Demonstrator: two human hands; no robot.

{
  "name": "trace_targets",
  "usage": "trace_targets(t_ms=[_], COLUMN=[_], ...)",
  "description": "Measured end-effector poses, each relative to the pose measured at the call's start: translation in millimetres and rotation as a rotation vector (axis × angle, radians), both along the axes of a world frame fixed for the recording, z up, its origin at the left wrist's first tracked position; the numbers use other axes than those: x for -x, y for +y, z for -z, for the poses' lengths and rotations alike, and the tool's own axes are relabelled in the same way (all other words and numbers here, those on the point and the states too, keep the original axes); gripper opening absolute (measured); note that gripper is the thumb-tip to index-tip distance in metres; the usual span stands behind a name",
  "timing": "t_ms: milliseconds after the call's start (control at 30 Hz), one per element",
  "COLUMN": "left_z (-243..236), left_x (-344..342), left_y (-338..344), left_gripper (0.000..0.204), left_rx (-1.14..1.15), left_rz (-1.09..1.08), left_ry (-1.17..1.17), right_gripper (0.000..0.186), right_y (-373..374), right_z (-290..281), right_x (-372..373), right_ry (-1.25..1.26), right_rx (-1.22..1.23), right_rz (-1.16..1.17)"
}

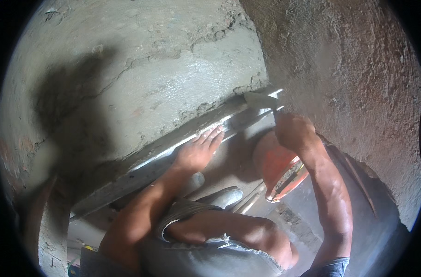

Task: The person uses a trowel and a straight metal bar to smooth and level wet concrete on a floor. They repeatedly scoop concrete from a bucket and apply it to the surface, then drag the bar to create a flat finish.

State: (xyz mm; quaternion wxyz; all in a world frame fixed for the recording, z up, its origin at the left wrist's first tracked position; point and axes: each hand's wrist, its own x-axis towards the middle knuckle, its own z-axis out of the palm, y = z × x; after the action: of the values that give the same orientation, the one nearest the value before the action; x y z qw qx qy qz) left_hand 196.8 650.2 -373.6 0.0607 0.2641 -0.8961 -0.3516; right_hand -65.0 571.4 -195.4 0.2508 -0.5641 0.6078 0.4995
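Note:
In my right hand (293,131) is a trowel (260,100), its flat metal blade pointing left over the far end of a long metal straightedge (159,154). The straightedge runs slantwise along the foot of the wall, from lower left up to the corner. My left hand (199,150) lies on it with the fingers stretched out, holding nothing. Just beyond, wet grey mortar (192,81) covers the lower wall, shiny in the middle, with a ragged upper edge and crumbs along the bottom.
Below my right forearm an orange bucket (277,159) with mortar inside lies tipped. A rough brown wall (344,69) rises on the right, meeting the plastered wall in a corner. My shoe (226,197) and bent knee are close by. A pale upright slab (53,235) stands at lower left.

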Motion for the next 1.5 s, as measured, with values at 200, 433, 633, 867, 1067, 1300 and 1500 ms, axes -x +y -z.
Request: trace_targets(t_ms=[200, 433, 633, 867, 1067, 1300, 1500], left_z=[1, -2, 1, 2, -4, 14, 52], left_x=[2, 9, -4, 2, 10, 10, 14], left_y=[0, -3, -2, -1, -5, 13, 39], left_gripper=[0.061, 0.061, 0.059, 0.062, 0.061, 0.059, 0.058], left_rx=[-0.008, -0.065, -0.004, -0.005, -0.017, -0.101, -0.725], left_rz=[0.011, 0.044, -0.006, -0.001, 0.022, 0.117, -0.101], left_ry=[-0.006, 0.015, -0.011, 0.044, 0.05, -0.154, 0.19], right_gripper=[0.021, 0.03, 0.023, 0.026, 0.02, 0.023, 0.023], right_y=[-60, -20, -59, -59, -40, -48, -55], right_z=[-43, -21, -29, -41, -22, -4, -32], right_x=[-25, -11, -34, 1, -7, -82, -122], right_ry=[0.082, -0.021, -0.022, 0.112, -0.057, -0.068, 0.034], right_rx=[-0.083, -0.011, -0.261, -0.008, -0.047, -0.299, -0.341], right_rz=[0.026, 0.041, -0.042, 0.068, 0.062, 0.11, 0.17])
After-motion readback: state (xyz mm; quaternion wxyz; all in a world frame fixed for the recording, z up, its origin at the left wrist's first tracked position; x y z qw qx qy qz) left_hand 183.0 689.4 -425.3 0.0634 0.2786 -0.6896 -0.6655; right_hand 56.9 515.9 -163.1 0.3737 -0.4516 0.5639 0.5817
